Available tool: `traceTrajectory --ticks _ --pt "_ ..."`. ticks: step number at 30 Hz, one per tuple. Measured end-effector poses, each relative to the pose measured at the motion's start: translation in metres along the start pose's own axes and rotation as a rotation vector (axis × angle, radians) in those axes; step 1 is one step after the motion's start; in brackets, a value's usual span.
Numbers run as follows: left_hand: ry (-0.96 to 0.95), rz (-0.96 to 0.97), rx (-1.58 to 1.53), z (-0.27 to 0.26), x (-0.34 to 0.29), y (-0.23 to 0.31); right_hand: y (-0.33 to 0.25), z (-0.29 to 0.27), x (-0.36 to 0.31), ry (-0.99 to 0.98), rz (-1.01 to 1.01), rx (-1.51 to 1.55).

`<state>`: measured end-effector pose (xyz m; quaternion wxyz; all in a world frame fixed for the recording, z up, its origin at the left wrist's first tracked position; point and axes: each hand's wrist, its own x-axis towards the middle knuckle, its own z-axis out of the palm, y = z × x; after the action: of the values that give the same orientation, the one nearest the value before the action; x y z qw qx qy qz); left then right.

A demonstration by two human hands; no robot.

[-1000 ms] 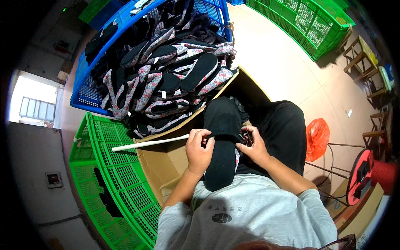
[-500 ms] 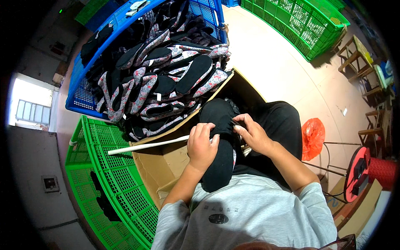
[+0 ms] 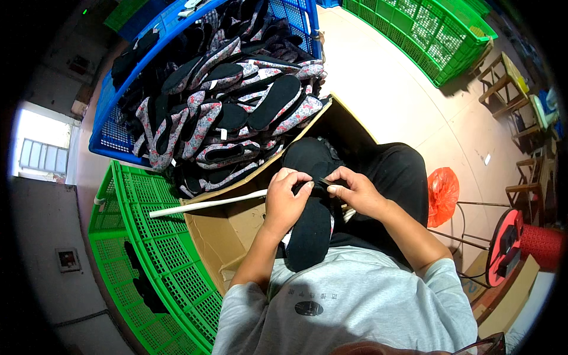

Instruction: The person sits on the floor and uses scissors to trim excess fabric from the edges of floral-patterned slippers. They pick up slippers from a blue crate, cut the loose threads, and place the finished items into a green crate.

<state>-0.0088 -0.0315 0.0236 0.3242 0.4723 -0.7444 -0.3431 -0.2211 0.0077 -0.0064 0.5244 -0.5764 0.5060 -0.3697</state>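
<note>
A pair of black-soled slippers (image 3: pixel 310 234) with floral fabric at the edge lies across my lap, soles up. My left hand (image 3: pixel 286 196) is closed over the middle of them, thumb and fingertips pinching black material. Close beside it, my right hand (image 3: pixel 360 192) pinches a small, thin dark thing (image 3: pixel 325 181), its tip pointing toward the left fingertips. Its exact kind is too small to tell. Just beyond the hands, the other black sole (image 3: pixel 307 157) rests over the open cardboard box (image 3: pixel 207 231).
A blue crate (image 3: pixel 112 133) heaped with floral slippers (image 3: pixel 225 118) stands ahead on the left. A white rod (image 3: pixel 207 204) crosses the box toward a green crate (image 3: pixel 160 248). On the right are a red plastic bag (image 3: pixel 443 195), a red reel (image 3: pixel 504 248) and wooden stools (image 3: pixel 503 80).
Both hands have drawn closer together over the slippers, the right one moving slightly down and left. The thin dark thing now shows more clearly between the right fingertips.
</note>
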Motion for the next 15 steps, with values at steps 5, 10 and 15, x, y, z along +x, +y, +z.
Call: traceTrajectory --ticks 5,10,15 --pt "-0.027 0.049 0.073 -0.002 0.006 -0.003 -0.013 -0.002 0.001 -0.013 0.014 -0.088" --pt "-0.044 0.031 0.011 0.000 0.011 -0.007 -0.019 -0.003 0.004 -0.065 0.033 -0.204" --pt "-0.092 -0.073 -0.141 0.002 0.012 -0.015 -0.034 -0.005 0.006 -0.102 0.047 -0.326"
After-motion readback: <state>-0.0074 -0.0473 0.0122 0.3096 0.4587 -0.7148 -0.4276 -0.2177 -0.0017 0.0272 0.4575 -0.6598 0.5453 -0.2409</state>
